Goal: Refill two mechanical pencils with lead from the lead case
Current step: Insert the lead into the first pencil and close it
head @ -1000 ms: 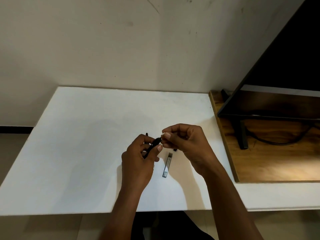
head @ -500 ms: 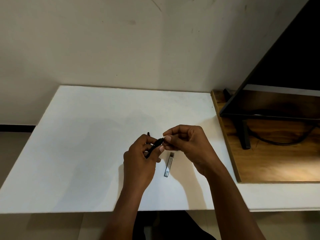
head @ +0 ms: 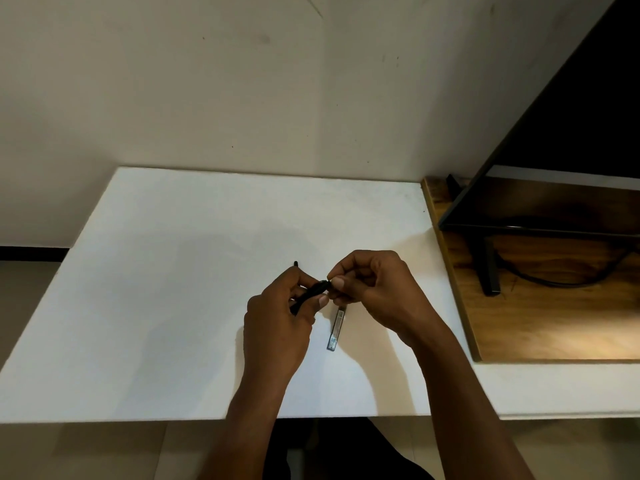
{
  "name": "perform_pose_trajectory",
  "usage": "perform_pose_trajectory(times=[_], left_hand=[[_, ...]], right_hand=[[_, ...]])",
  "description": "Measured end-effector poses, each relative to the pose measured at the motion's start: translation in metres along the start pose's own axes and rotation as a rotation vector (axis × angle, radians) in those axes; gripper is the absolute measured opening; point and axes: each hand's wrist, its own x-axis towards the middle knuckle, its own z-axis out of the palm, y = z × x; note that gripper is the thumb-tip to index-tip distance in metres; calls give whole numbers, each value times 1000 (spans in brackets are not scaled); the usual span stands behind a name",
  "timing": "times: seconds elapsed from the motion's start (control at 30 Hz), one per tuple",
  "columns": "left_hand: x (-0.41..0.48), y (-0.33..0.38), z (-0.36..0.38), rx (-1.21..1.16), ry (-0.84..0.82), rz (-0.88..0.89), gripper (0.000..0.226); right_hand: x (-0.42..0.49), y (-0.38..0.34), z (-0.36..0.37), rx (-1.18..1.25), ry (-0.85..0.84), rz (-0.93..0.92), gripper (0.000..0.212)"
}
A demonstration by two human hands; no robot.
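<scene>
White desk point(head: 156, 306) against a plain wall. Left hand point(head: 277, 327) grips the black pencil point(head: 311, 293), right hand point(head: 377, 299) pinches its top end, and the lead case point(head: 336, 329) lies flat on the desk just under both hands.

The left hand point(head: 277, 327) hides most of the slim black pencil point(head: 313, 292); at 2 o'clock, the right hand's point(head: 374, 292) pinched item is indiscernible.

No words or numbers can be read here. The lead case point(head: 336, 328) lies on the worktop point(head: 173, 306) just below the fingers point(head: 341, 283) of the right hand point(head: 375, 294). Its markings are too small and blurry to read.
</scene>
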Motion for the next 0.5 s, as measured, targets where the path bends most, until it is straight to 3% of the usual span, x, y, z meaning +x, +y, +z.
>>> perform_pose_trajectory(times=[0.4, 0.5], left_hand=[[0, 3, 0, -123, -52, -47, 11], [0, 3, 3, -176, -60, -94, 12]], right_hand=[[-3, 5, -10, 231, -52, 19, 16], [0, 12, -19, 315, 163, 37, 19]])
